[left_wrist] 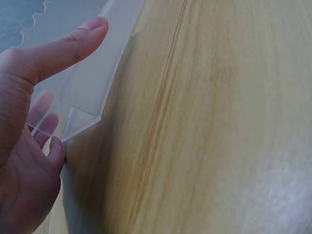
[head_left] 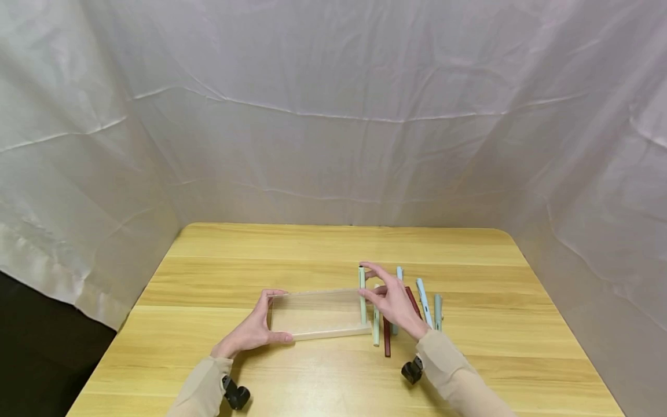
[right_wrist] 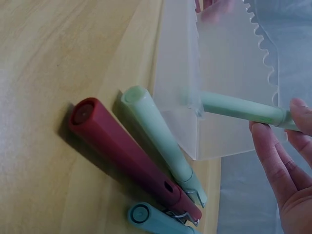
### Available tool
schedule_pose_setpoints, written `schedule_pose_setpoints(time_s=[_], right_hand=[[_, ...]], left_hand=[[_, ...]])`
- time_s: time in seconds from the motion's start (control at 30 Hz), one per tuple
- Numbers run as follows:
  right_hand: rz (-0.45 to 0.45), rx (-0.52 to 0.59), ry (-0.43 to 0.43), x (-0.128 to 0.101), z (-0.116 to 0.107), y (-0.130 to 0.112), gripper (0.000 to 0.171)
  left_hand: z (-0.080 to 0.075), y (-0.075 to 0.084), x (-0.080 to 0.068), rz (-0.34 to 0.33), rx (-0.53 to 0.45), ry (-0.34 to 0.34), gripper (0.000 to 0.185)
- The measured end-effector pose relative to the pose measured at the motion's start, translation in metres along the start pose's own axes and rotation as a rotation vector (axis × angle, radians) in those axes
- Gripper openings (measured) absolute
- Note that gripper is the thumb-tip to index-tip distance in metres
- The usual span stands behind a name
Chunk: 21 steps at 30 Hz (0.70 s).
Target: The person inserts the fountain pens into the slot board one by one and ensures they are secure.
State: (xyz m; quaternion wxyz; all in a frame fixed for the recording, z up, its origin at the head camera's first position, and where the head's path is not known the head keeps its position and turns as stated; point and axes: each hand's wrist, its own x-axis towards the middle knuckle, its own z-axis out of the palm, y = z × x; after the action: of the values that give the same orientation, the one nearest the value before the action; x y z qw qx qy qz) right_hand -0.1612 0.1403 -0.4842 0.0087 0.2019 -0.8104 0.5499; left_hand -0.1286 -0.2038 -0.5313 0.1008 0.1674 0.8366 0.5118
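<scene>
Clear plastic box [head_left: 318,315], lying on the desk [head_left: 333,249] between my two hands. My left hand [head_left: 255,330] grips its left end, thumb along the near wall, fingers curled over the far rim. My right hand [head_left: 393,301] pinches a pale green pen [head_left: 362,295] at the box's right end, its lower part inside the box. Just right of the box lie a second green pen [right_wrist: 161,139], a dark red pen [right_wrist: 129,156] and pale blue pens [head_left: 423,301].

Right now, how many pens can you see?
6. One pale green pen lies in the clear plastic box, held by the right hand. Five lie on the wooden table right of it: pale green, dark red, light blue, white-blue, grey-green. The hand may hide more.
</scene>
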Motion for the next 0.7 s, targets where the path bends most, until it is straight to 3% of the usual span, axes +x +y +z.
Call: schedule_pose_setpoints(time_s=[0.7], right_hand=[[0.028,-0.040,-0.027,-0.0029,0.0031,0.0007,0.056]], left_hand=[[-0.0001,-0.0001,0.0003,-0.009,-0.007,-0.005,0.102]])
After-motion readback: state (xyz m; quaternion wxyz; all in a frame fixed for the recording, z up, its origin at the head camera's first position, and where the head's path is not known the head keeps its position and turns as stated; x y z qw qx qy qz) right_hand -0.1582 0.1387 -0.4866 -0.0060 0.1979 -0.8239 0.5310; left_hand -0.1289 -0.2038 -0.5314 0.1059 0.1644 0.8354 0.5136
